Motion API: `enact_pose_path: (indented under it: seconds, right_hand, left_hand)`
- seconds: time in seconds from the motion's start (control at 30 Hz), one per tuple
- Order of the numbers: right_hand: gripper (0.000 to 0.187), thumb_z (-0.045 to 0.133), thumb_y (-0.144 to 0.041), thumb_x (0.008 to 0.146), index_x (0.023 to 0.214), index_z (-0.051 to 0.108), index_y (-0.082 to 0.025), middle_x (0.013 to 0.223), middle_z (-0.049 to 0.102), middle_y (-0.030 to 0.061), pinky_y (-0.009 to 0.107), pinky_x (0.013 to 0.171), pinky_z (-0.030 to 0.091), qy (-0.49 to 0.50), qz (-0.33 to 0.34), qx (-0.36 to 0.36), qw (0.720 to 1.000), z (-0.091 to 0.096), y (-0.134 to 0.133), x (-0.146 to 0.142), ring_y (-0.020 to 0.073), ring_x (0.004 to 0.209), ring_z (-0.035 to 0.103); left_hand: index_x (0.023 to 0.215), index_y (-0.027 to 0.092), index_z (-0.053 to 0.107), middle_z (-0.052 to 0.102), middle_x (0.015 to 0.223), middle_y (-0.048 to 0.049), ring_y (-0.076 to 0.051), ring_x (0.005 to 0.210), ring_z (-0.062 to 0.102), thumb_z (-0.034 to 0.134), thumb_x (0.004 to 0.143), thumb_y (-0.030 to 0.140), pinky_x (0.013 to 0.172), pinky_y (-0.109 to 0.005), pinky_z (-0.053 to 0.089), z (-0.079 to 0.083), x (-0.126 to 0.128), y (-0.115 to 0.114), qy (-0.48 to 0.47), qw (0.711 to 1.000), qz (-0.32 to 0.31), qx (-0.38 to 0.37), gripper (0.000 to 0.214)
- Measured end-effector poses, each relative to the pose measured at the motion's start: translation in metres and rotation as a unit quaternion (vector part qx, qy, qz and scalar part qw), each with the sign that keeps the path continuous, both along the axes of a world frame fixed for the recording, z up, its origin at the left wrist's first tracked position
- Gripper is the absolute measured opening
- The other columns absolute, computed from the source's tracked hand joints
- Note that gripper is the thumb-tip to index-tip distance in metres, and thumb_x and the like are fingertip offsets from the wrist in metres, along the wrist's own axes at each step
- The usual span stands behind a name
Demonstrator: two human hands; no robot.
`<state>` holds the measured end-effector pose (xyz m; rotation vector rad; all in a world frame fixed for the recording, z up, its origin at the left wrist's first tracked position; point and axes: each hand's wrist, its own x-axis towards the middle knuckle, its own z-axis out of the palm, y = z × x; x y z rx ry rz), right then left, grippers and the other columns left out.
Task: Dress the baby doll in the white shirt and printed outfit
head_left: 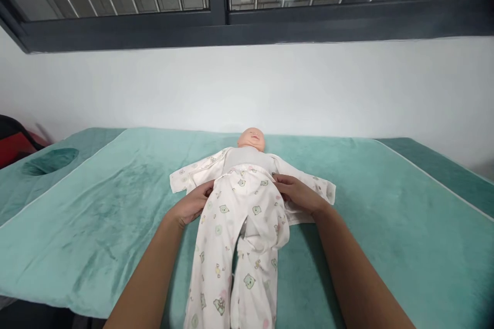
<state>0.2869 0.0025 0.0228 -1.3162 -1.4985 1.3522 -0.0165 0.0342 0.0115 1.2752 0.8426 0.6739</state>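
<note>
**While bent over bed: both hands on trousers of doll**

While looking down along both forearms, noted doll laid on its back mid-bed, head toward white wall, legs toward camera. Recorded bare grey torso between the flaps of an open white jacket, sleeves spread flat to either side. Found trousers, white with small bear prints, drawn up to the waist, legs trailing down to the lower edge of view, a fold bunched near the crotch.

Saw left hand set against one hip of the trousers, just below the waistband. Found its fingers curled onto the cloth, tips hidden; could not tell whether pinching it. Saw right hand palm down on the opposite hip, touching both trousers and jacket hem. Found its fingers stretched toward the waistband, lying loose and unclosed, no cloth seen gripped. Marked both hands level with each other, trousers between them.

Logged teal plush blanket covering bed, darker teal showing at both outer edges. Spotted round dark dent near far left corner. Noted red-and-black object at left edge, too cut off to identify. Noted dark-framed barred window above wall.
</note>
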Motion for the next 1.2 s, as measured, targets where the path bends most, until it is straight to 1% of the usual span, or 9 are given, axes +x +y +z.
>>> enact_pose_path:
  seconds: [0.1, 0.2, 0.3, 0.5, 0.63, 0.8, 0.9, 1.07, 1.2]
  right_hand:
    - [0.023, 0.070, -0.037, 0.074, 0.077, 0.057, -0.019, 0.066, 0.047, -0.0041, 0.022, 0.052, 0.027, 0.068, 0.032, -0.028, 0.997, 0.001, -0.003, 0.004, 0.0098, 0.058, 0.039]
    - [0.020, 0.068, -0.034, 0.073, 0.082, 0.058, -0.019, 0.067, 0.048, -0.0037, 0.023, 0.052, 0.029, 0.115, 0.014, -0.043, 0.992, -0.001, -0.003, 0.001, 0.0101, 0.058, 0.040]
    - [0.018, 0.065, -0.033, 0.074, 0.078, 0.054, -0.020, 0.062, 0.045, -0.0055, 0.022, 0.050, 0.025, 0.135, -0.020, -0.038, 0.990, -0.007, -0.001, -0.005, 0.0092, 0.054, 0.036]
    - [0.017, 0.060, -0.032, 0.074, 0.078, 0.048, -0.021, 0.063, 0.043, -0.0072, 0.022, 0.049, 0.023, 0.061, -0.064, 0.046, 0.995, -0.015, 0.004, -0.011, 0.0085, 0.053, 0.033]
    - [0.017, 0.057, -0.022, 0.066, 0.076, 0.044, -0.022, 0.062, 0.043, -0.0078, 0.023, 0.051, 0.026, 0.007, -0.100, 0.090, 0.991, -0.018, 0.009, -0.017, 0.0104, 0.056, 0.036]
    - [0.019, 0.049, -0.018, 0.063, 0.080, 0.044, -0.024, 0.060, 0.044, -0.0076, 0.024, 0.052, 0.029, -0.001, -0.136, 0.102, 0.985, -0.025, 0.014, -0.024, 0.0126, 0.054, 0.039]
    - [0.022, 0.047, -0.018, 0.063, 0.083, 0.046, -0.024, 0.059, 0.045, -0.0079, 0.024, 0.050, 0.029, 0.002, -0.139, 0.103, 0.985, -0.026, 0.014, -0.024, 0.0127, 0.051, 0.039]
    - [0.017, 0.047, -0.022, 0.067, 0.084, 0.046, -0.024, 0.057, 0.044, -0.0081, 0.024, 0.050, 0.029, 0.009, -0.157, 0.121, 0.980, -0.026, 0.015, -0.025, 0.0124, 0.049, 0.037]
    - [0.008, 0.050, -0.023, 0.070, 0.078, 0.049, -0.023, 0.059, 0.045, -0.0066, 0.025, 0.054, 0.031, -0.002, -0.179, 0.148, 0.973, -0.025, 0.013, -0.025, 0.0134, 0.056, 0.041]
  left_hand:
    - [0.118, 0.019, 0.064, 0.070, 0.111, -0.0088, -0.029, 0.108, 0.061, 0.075, 0.061, 0.012, 0.082, -0.034, 0.051, -0.004, -0.003, 0.002, -0.029, 0.999, 0.016, -0.028, 0.058]
    - [0.115, 0.018, 0.065, 0.072, 0.106, -0.0084, -0.026, 0.098, 0.065, 0.075, 0.067, 0.020, 0.079, -0.033, 0.050, -0.009, -0.006, 0.003, -0.067, 0.996, 0.042, -0.051, 0.049]
    - [0.110, 0.019, 0.066, 0.072, 0.098, -0.0066, -0.022, 0.086, 0.066, 0.076, 0.069, 0.023, 0.075, -0.031, 0.049, -0.014, -0.007, 0.004, -0.084, 0.993, 0.064, -0.053, 0.043]
    - [0.092, 0.016, 0.065, 0.067, 0.080, -0.0030, -0.018, 0.073, 0.062, 0.076, 0.066, 0.031, 0.064, -0.027, 0.045, -0.014, -0.001, 0.002, -0.048, 0.997, 0.058, -0.003, 0.032]
    - [0.078, 0.016, 0.057, 0.058, 0.071, 0.0026, -0.012, 0.063, 0.053, 0.073, 0.068, 0.037, 0.056, -0.022, 0.038, -0.014, 0.007, 0.000, -0.005, 0.994, 0.100, 0.045, 0.028]
    - [0.069, 0.018, 0.042, 0.042, 0.063, 0.0081, -0.007, 0.055, 0.035, 0.071, 0.070, 0.028, 0.050, -0.019, 0.026, -0.019, 0.012, 0.003, -0.025, 0.990, 0.127, 0.062, 0.030]
    - [0.068, 0.019, 0.038, 0.038, 0.061, 0.0085, -0.006, 0.054, 0.031, 0.071, 0.069, 0.023, 0.049, -0.019, 0.024, -0.020, 0.013, 0.004, -0.047, 0.989, 0.126, 0.053, 0.033]
    - [0.069, 0.019, 0.040, 0.045, 0.064, 0.0075, -0.007, 0.053, 0.037, 0.068, 0.064, 0.016, 0.050, -0.019, 0.028, -0.016, 0.015, 0.004, -0.123, 0.981, 0.147, 0.032, 0.029]
    - [0.075, 0.019, 0.050, 0.058, 0.079, 0.0045, -0.010, 0.069, 0.053, 0.061, 0.056, 0.009, 0.063, -0.022, 0.041, -0.012, 0.016, 0.006, -0.188, 0.966, 0.174, 0.039, 0.025]
